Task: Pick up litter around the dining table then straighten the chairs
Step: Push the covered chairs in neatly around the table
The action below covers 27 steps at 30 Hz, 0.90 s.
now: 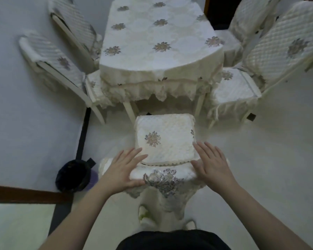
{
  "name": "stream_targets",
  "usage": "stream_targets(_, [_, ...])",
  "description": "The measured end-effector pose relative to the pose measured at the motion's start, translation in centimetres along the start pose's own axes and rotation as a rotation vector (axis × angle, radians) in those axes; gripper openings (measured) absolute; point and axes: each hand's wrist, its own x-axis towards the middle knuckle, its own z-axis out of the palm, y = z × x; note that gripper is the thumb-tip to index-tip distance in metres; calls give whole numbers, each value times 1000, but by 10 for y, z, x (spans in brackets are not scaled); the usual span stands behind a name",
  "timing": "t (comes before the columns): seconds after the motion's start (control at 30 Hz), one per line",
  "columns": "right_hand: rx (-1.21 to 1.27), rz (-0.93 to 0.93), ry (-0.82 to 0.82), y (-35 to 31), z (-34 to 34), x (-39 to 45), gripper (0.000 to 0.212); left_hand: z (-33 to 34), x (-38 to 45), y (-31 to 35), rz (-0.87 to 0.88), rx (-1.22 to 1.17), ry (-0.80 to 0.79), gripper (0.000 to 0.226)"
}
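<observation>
A chair with a cream quilted cover (pixel 163 139) stands right in front of me, facing the end of the dining table (pixel 157 38), which wears a white flowered cloth. My left hand (pixel 124 168) rests on the left end of the chair's backrest top (pixel 163 173), fingers spread, thumb under the edge. At the right end of that top lies my right hand (pixel 210 163), fingers spread flat. The chair's seat stands short of the table edge. I see no litter on the floor.
Two covered chairs (pixel 61 58) stand angled at the table's left side, two more (pixel 271 51) at its right. A dark bin with a black bag (pixel 73 175) sits on the floor to my left. A dark floor strip (pixel 82 134) runs past it.
</observation>
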Motion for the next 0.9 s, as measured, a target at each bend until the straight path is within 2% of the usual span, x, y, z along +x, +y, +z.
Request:
stream_targets(0.1, [-11,-169,-121,3,2,-10,89,3,-14,-6,-80,-2,6,102])
stream_targets(0.2, [-89,-267,-157,11,6,-4,95,8,-22,-9,-145,13,78,99])
stream_targets(0.27, [-125,-309,-121,13,8,5,84,11,-19,-12,-152,15,106,92])
stream_targets(0.37, [-112,-362,-17,12,11,15,48,14,-8,-20,-146,26,130,68])
stream_targets(0.47, [-123,-397,26,10,11,20,38,9,-1,-26,-106,66,136,45])
stream_targets(0.6, [-104,-356,30,9,5,37,28,-9,14,-32,-47,116,131,41])
stream_targets(0.77, [-144,-224,21,0,-23,79,19,-48,52,-50,-76,140,119,34])
stream_targets(0.9, [-141,-187,-6,-17,-45,106,34,-72,75,-65,-99,114,188,37])
